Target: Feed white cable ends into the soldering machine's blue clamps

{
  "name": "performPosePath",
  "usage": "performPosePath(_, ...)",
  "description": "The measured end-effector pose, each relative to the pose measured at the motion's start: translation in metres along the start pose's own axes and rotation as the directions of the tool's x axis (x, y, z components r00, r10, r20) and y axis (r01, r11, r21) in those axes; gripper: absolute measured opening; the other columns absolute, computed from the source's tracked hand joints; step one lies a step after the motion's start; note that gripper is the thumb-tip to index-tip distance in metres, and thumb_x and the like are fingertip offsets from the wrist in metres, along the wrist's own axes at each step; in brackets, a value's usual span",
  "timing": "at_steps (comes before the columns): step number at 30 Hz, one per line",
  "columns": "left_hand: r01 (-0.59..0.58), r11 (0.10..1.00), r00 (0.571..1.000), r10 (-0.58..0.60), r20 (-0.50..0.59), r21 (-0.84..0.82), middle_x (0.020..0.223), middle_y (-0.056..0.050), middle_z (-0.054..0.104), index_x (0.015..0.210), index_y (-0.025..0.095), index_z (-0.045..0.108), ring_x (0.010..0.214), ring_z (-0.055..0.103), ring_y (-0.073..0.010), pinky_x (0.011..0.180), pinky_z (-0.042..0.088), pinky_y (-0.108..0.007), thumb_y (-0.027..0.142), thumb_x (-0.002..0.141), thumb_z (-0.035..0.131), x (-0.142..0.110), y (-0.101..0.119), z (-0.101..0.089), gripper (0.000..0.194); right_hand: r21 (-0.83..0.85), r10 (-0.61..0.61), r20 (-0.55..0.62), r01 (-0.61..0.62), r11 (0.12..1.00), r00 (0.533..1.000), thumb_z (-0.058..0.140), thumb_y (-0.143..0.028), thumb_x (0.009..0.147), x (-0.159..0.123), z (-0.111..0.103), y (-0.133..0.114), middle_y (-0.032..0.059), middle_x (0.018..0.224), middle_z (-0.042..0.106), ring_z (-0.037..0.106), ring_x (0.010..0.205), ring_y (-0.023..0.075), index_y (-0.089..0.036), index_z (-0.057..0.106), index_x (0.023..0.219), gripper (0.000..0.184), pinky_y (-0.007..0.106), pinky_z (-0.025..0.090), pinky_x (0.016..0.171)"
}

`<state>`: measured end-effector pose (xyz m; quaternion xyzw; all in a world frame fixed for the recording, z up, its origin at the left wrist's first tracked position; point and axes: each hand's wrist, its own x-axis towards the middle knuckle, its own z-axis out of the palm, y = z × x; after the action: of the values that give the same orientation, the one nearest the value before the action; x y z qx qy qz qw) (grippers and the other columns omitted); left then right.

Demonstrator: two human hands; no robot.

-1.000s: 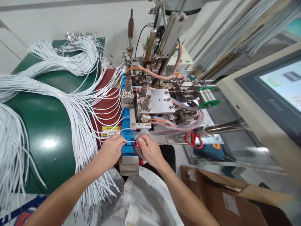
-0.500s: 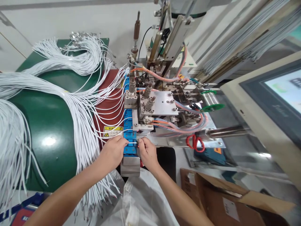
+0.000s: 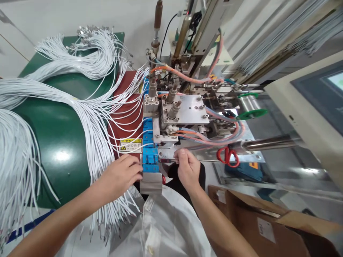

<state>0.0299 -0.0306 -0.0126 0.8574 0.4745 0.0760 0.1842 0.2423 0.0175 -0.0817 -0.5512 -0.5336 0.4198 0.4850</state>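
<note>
My left hand (image 3: 120,176) hovers over the fanned white cables (image 3: 93,150), its fingers loosely bent and apart with nothing visible in them. Its fingertips are close to the left side of the blue clamp blocks (image 3: 150,157), which form a row along the machine (image 3: 184,109). On the other side of that row, my right hand (image 3: 189,169) is closed, thumb against the curled fingers. Whatever its pinch may hold is too small to make out. Several white cables run from the bundle across a red-brown plate (image 3: 125,125) into the blue blocks farther back.
A green table (image 3: 59,142) bears more white cable bundles at left. Red-handled scissors (image 3: 227,157) lie at the machine's right edge, below a wire spool (image 3: 250,106). A screen panel (image 3: 316,96) juts in from the right. Cardboard boxes (image 3: 241,217) stand lower right.
Both hands have parted from the front blue block: the left moved left and loosened, the right moved right, still closed. The white cable end between them no longer shows there. The view shifted slightly.
</note>
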Motion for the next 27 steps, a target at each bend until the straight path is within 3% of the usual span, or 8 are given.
performPosePath(3,-0.001,1.000,0.981,0.006,0.196,-0.022,0.090,-0.003,0.055,0.077,0.019,0.061,0.086,0.050,-0.0189,0.075,0.041,-0.032,0.028,0.078,0.062,-0.018,0.000,-0.010,0.009,0.089,0.007,0.017,-0.008,0.996,1.000,0.040,-0.041,0.088,-0.002,-0.002,-0.001,-0.0024,0.054,0.043,0.040,0.051,0.0113,-0.018,0.049,0.058,0.039,0.024,0.032,0.050)
performPosePath(6,0.009,0.999,0.970,0.000,0.243,-0.036,0.083,-0.002,0.056,0.066,0.017,0.058,0.082,0.050,-0.0179,0.073,0.039,-0.033,0.025,0.079,0.060,-0.023,0.003,-0.012,0.016,0.126,-0.004,0.045,-0.002,0.992,0.999,0.041,-0.038,0.089,-0.006,-0.001,-0.003,-0.0020,0.055,0.044,0.040,0.052,0.0112,-0.018,0.049,0.058,0.038,0.025,0.032,0.050)
performPosePath(8,0.038,0.994,0.986,-0.020,0.165,-0.105,0.081,-0.001,0.058,0.072,0.018,0.059,0.081,0.052,-0.0161,0.075,0.039,-0.031,0.026,0.084,0.054,-0.018,0.009,-0.010,0.016,0.144,-0.020,0.077,0.009,0.989,0.997,0.041,-0.037,0.089,-0.010,-0.001,-0.006,-0.0015,0.056,0.045,0.041,0.052,0.0114,-0.018,0.051,0.059,0.037,0.025,0.033,0.051)
performPosePath(10,0.094,0.981,0.996,-0.093,0.012,-0.170,0.079,0.000,0.061,0.079,0.020,0.059,0.078,0.054,-0.0143,0.074,0.040,-0.029,0.028,0.087,0.049,-0.007,0.015,-0.006,0.015,0.195,-0.054,0.122,0.030,0.980,0.991,0.040,-0.036,0.089,-0.016,-0.002,-0.009,-0.0003,0.059,0.048,0.044,0.054,0.0119,-0.017,0.055,0.063,0.036,0.025,0.036,0.052)
performPosePath(14,0.194,0.963,0.951,-0.231,-0.205,-0.186,0.082,0.000,0.065,0.087,0.021,0.059,0.076,0.060,-0.0151,0.071,0.045,-0.029,0.029,0.088,0.047,0.014,0.028,0.005,0.015,0.344,-0.117,0.153,0.058,0.937,0.981,0.044,-0.036,0.087,-0.024,-0.007,-0.018,0.0029,0.074,0.058,0.052,0.059,0.0137,-0.019,0.064,0.082,0.026,0.027,0.043,0.055)
performPosePath(20,0.117,0.947,0.945,-0.199,-0.258,-0.299,0.107,-0.005,0.064,0.120,0.021,0.048,0.093,0.062,-0.0163,0.082,0.049,-0.030,0.022,0.088,0.045,0.034,0.039,0.021,0.032,0.244,-0.061,0.175,0.016,0.970,0.983,0.060,-0.021,0.077,-0.020,-0.008,-0.030,0.0022,0.074,0.065,0.060,0.067,0.0146,-0.021,0.067,0.079,0.006,0.026,0.048,0.063)
performPosePath(25,0.160,0.884,0.892,-0.320,-0.320,-0.439,0.089,-0.001,0.070,0.115,0.021,0.053,0.078,0.066,-0.0132,0.074,0.053,-0.025,0.021,0.087,0.046,0.039,0.044,0.025,0.029,0.500,0.080,0.231,-0.189,0.846,0.970,0.056,-0.032,0.082,-0.019,-0.002,-0.026,0.0019,0.075,0.066,0.058,0.060,0.0119,-0.024,0.064,0.095,0.018,0.025,0.048,0.058)
performPosePath(27,0.180,0.857,0.874,-0.364,-0.322,-0.482,0.083,0.001,0.071,0.113,0.022,0.054,0.071,0.066,-0.0116,0.069,0.054,-0.023,0.022,0.087,0.047,0.038,0.044,0.026,0.027,0.506,0.075,0.251,-0.197,0.839,0.965,0.058,-0.032,0.080,-0.019,-0.001,-0.024,0.0027,0.076,0.066,0.058,0.061,0.0123,-0.022,0.065,0.093,0.018,0.026,0.048,0.058)
